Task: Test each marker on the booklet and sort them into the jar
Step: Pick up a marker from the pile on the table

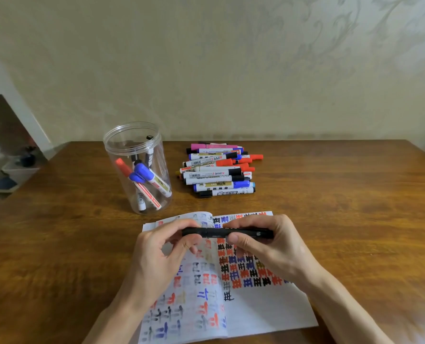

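Holding a smooth black marker (216, 232) level just above the open booklet (263, 309), we are pinching its left end with the thumb and fingertips of our left hand (160, 253) and curling our right hand (268, 247) round its right half. The clear round plastic jar (113, 160) is standing beyond on the wooden table (342, 207), holding red, blue and black markers (145, 176); a loose marker pile (218, 171) is lying beside it.

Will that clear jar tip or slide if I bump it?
The jar looks like thin plastic, so probably light and may slide on the smooth table. Tall with few markers leaning inside, a high push might tip it.
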Available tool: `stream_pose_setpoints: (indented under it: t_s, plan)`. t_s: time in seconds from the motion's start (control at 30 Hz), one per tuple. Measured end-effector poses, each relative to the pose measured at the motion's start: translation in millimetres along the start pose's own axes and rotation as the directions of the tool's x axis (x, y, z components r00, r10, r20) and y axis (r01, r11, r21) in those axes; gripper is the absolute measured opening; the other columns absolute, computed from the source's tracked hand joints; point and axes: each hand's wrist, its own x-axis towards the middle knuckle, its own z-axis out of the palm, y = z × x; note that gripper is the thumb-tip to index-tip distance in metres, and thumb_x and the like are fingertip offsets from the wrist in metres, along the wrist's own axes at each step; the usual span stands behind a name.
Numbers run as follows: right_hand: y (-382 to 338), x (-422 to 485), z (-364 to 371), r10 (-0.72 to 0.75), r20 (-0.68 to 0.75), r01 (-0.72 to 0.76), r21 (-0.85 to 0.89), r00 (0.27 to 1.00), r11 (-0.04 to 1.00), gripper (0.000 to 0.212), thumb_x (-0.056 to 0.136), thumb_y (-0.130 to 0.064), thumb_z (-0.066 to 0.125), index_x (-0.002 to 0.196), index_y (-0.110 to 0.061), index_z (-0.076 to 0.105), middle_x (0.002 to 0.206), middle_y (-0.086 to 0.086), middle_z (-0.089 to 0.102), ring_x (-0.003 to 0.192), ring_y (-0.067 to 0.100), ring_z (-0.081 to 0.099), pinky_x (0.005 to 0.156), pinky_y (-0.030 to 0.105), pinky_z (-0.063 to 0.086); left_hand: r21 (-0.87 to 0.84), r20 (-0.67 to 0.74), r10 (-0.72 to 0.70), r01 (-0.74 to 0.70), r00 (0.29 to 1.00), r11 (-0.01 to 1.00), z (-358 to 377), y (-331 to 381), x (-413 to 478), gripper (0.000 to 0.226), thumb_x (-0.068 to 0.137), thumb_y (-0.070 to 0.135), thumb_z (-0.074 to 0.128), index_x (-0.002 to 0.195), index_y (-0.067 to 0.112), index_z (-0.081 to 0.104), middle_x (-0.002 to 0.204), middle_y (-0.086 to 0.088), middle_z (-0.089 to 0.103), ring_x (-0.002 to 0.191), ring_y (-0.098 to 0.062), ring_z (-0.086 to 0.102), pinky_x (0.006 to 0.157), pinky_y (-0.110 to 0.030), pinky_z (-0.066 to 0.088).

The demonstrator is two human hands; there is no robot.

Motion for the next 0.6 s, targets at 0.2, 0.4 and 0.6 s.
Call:
stream_pose_setpoints:
  t_s: [0.2, 0.4, 0.6]
  plan:
    - [4, 0, 1, -0.036, -0.005, 0.036, -0.035, 0.999, 0.999, 0.017, 0.089, -0.021, 0.080, 0.106, -0.017, 0.080, 0.082, -0.004, 0.078, 0.066, 0.010, 0.070, 0.062, 0.019, 0.054, -0.025, -0.024, -0.015, 0.014, 1.000, 1.000, 5, 3, -1, 0.022, 0.085, 0.045, 0.063, 0.107, 0.044, 0.067, 0.087, 0.020, 0.074, 0.080, -0.005, 0.075, 0.076, -0.011, 0.056]
    - [6, 1, 3, -0.030, -0.003, 0.030, -0.022, 1.000, 0.999, 0.016, 0.089, -0.022, 0.079, 0.103, -0.018, 0.080, 0.081, 0.001, 0.077, 0.067, 0.011, 0.071, 0.062, 0.020, 0.055, -0.016, -0.017, -0.045, 0.045, 0.999, 0.999, 7, 3, -1, 0.022, 0.085, 0.039, 0.064, 0.107, 0.044, 0.065, 0.091, 0.021, 0.074, 0.081, -0.003, 0.075, 0.074, -0.009, 0.055]
    - [1, 4, -9, 0.001, 0.083, 0.009, -0.117, 0.997, 0.993, 0.016, 0.091, -0.028, 0.076, 0.106, -0.020, 0.079, 0.088, -0.007, 0.078, 0.076, 0.011, 0.073, 0.067, 0.024, 0.057, -0.005, 0.147, -0.103, 0.105, 0.984, 0.994, 6, 0, 3, 0.018, 0.090, 0.033, 0.067, 0.108, 0.031, 0.071, 0.085, 0.016, 0.075, 0.084, -0.012, 0.075, 0.077, -0.021, 0.059]
